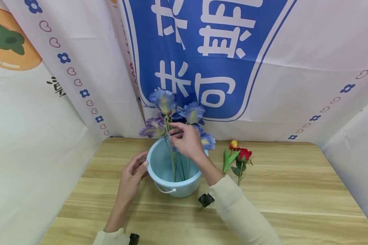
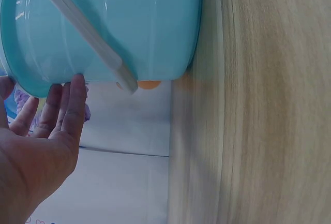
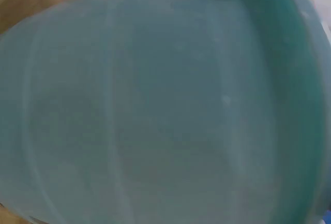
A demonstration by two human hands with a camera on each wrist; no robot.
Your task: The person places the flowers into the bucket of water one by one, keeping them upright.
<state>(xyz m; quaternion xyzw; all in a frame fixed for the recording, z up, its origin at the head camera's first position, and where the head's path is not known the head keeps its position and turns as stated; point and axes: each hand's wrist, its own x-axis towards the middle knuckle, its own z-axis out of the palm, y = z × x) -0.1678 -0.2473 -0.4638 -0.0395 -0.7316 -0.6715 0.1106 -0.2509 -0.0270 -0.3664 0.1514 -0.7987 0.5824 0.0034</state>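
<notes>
A light blue bucket stands on the wooden table with long-stemmed artificial irises in it. In the head view, a blue iris rises highest, a purple iris leans left, and another blue iris is behind my right hand. My right hand reaches over the bucket and pinches the stem of the highest blue iris between thumb and fingers. At the bucket's left side, my left hand rests its extended fingertips against the outer wall, the thumb at the rim. The right wrist view is filled by the bucket wall.
Right of the bucket lie an orange-yellow tulip and a red rose on the table. The bucket's white handle hangs down its near side. A printed cloth stands behind the table's back edge.
</notes>
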